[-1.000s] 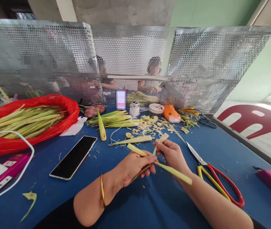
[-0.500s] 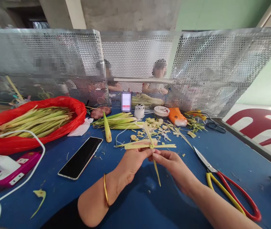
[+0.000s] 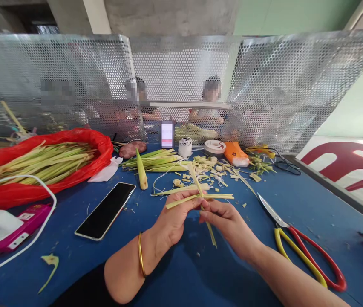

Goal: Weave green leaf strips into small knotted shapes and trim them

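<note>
Several pale green leaf strips (image 3: 219, 196) cross at a small knot in front of me, with ends sticking out to the left, right, top and bottom. My left hand (image 3: 177, 212) pinches them at the crossing from the left side, a gold bangle round its wrist. My right hand (image 3: 224, 218) is closed on the strip that hangs down below the knot, its fingertips close to the left ones. Part of the crossing is hidden by the fingers. Just behind the hands lie chopped leaf scraps (image 3: 211, 168) and a ball of white string (image 3: 185, 147).
Scissors (image 3: 292, 238) with red and yellow handles lie at right. A black phone (image 3: 106, 211) and a purple power strip (image 3: 17, 228) are at left. A red bag (image 3: 101, 157) holds long leaves. Behind the table stands a perforated metal screen (image 3: 181, 64), with people beyond it.
The left end of the crossing strips now tilts down across my left hand. My right fingers have shifted slightly down onto the lower strip. The whole view has moved a little.
</note>
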Demonstrator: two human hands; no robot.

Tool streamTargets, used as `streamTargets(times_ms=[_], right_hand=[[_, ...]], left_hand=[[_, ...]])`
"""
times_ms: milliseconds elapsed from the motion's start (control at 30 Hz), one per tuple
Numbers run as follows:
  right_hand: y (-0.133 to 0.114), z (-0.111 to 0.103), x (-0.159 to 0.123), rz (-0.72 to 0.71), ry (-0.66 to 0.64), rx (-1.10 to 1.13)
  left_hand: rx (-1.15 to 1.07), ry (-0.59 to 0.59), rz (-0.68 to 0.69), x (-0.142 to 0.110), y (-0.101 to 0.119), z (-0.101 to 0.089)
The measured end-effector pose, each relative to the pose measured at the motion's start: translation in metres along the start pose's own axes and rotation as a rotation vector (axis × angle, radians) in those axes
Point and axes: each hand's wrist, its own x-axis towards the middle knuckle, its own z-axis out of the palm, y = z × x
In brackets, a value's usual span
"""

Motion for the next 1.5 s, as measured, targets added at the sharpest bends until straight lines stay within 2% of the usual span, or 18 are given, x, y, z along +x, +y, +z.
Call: streamTargets(times_ms=[167, 300, 367, 433, 500, 667, 867, 1500], right_hand=[[0.006, 0.001, 0.002, -0.105, -0.034, -0.121], [0.005, 0.002, -0.004, -0.229, -0.02, -0.433], [0.001, -0.001, -0.008, -0.366, 0.083, -0.664], [-0.004, -0.005, -0.01, -0.519, 0.264, -0.868], [-0.005, -0.009, -0.008, -0.585, 0.366, -0.991], [0.004, -0.01, 0.0, -0.476, 0.14, -0.963], [0.005, -0.004, -0.003, -0.501, 0.151, -0.989], [-0.001, 0.004, -0.01, -0.577, 0.093, -1.103]], left_hand=[[-0.039, -0.001, -0.033, 0.003, -0.002, -0.001], [0.001, -0.012, -0.081, 0.007, 0.002, -0.008], [0.051, -0.021, -0.076, 0.008, 0.006, -0.011], [0.097, -0.031, -0.061, 0.007, 0.01, -0.012], [0.129, -0.041, -0.055, 0.006, 0.011, -0.012], [0.204, -0.014, -0.015, 0.005, 0.004, -0.008], [0.315, 0.101, 0.075, 0.005, -0.001, -0.003], [0.152, 0.23, 0.024, 0.011, -0.009, -0.008]])
